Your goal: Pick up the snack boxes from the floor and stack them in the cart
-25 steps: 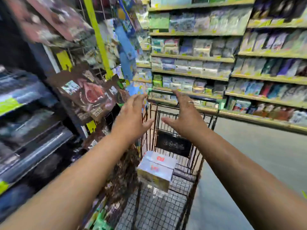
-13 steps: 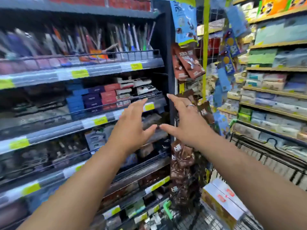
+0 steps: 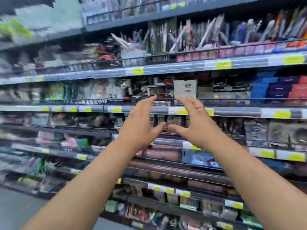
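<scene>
Both my arms reach out in front of me at chest height. My left hand (image 3: 141, 125) is open, fingers spread and pointing up-right, holding nothing. My right hand (image 3: 192, 123) is open too, a ring on one finger, its thumb tip almost meeting the left thumb. Neither the cart nor any snack box is in view. The picture is blurred by motion.
A tall dark shelf unit (image 3: 166, 70) fills the view, several tiers packed with stationery, packets and boxes behind wire rails, with yellow price tags (image 3: 223, 65) on the edges. Grey floor (image 3: 15, 211) shows at the bottom left.
My view has swung left, away from the cart with its stacked boxes and the hanging snack bags, onto the shelf wall. Both hands stay open, empty and close together.
</scene>
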Demonstrator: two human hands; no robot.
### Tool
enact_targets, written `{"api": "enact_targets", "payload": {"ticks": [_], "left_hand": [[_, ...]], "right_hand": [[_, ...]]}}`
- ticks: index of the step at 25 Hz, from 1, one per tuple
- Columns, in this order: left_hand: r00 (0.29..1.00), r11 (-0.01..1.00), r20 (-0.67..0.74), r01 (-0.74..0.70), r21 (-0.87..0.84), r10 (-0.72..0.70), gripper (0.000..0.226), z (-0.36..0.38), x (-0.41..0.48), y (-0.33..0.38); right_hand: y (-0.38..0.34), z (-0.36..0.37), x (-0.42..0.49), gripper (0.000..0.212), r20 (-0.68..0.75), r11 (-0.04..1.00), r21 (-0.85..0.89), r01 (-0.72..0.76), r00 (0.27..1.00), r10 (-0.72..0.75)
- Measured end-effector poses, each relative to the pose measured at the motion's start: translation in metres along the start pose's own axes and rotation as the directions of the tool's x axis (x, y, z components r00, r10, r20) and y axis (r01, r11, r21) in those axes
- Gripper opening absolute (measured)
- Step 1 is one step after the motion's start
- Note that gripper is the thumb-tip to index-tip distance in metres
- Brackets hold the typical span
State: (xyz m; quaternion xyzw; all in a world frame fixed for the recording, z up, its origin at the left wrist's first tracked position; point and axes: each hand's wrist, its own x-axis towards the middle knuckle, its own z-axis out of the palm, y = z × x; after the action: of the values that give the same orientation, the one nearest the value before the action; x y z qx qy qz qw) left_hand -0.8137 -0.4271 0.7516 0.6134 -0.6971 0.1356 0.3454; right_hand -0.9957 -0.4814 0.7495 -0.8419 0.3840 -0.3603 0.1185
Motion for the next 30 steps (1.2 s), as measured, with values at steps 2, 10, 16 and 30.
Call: {"api": "enact_targets", "payload": {"ticks": [2,10,16,30], "left_hand": [[0.997,0.996,-0.035,0.070,0.054,-0.068,0.078,-0.033,-0.019,-0.054],[0.931,0.924,-0.104,0.361,0.128,-0.349,0.079,-0.102,-0.104,-0.204],[0.808,0.790,-0.190,0.587,0.180,-0.557,0.079,-0.133,-0.151,-0.298],[0.330,0.242,-0.482,0.941,0.237,-0.812,0.081,-0.227,-0.297,-0.497]], "right_hand": [[-0.042,0.045,0.025,0.085,0.033,0.997,0.044,0.057,0.998,-0.058],[-0.156,0.200,0.081,0.089,0.207,0.959,0.182,0.215,0.945,-0.251],[-0.218,0.315,0.125,0.090,0.310,0.883,0.350,0.312,0.851,-0.423],[-0.434,0.582,0.163,0.090,0.455,0.641,0.624,0.446,0.460,-0.763]]}}
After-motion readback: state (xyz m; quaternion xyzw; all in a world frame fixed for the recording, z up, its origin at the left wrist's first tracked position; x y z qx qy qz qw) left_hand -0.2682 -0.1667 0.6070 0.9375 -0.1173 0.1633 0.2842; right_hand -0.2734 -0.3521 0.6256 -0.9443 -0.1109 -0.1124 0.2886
